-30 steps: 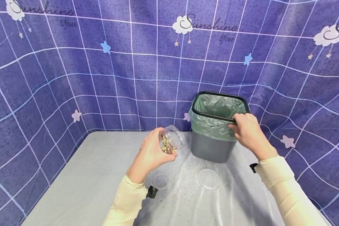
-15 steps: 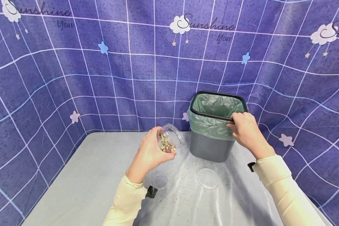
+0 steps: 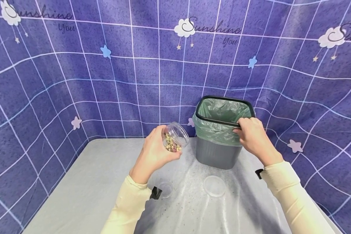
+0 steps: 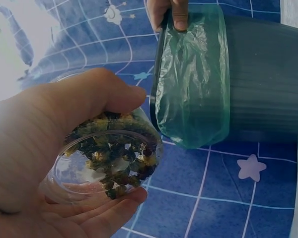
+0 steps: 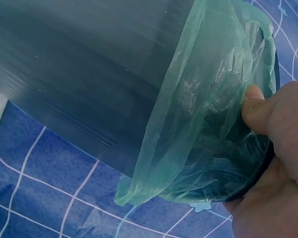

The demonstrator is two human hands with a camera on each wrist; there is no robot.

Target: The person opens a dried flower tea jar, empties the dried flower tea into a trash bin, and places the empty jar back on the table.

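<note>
My left hand grips a clear plastic jar from its left side, thumb and fingers around the wall. The jar is uncapped and tilted, its mouth toward the bin. Small dried flower buds, yellowish with a few pink ones, lie heaped along its lower side; they show through the base in the left wrist view. Right of the jar stands a grey trash bin, lined with a thin green bag folded over its outside. My right hand holds the bin's black rim at its near right corner, thumb outside over the bag.
Two clear round lids, a smaller lid and a larger lid, lie on the grey table in front of the bin. Tiny crumbs dot the tabletop nearby. A blue-purple grid-patterned curtain hangs right behind the table and bin.
My left hand has raised the jar a little, still tilted, with the buds inside. My right hand keeps its hold on the bin rim, and the bin stays in place.
</note>
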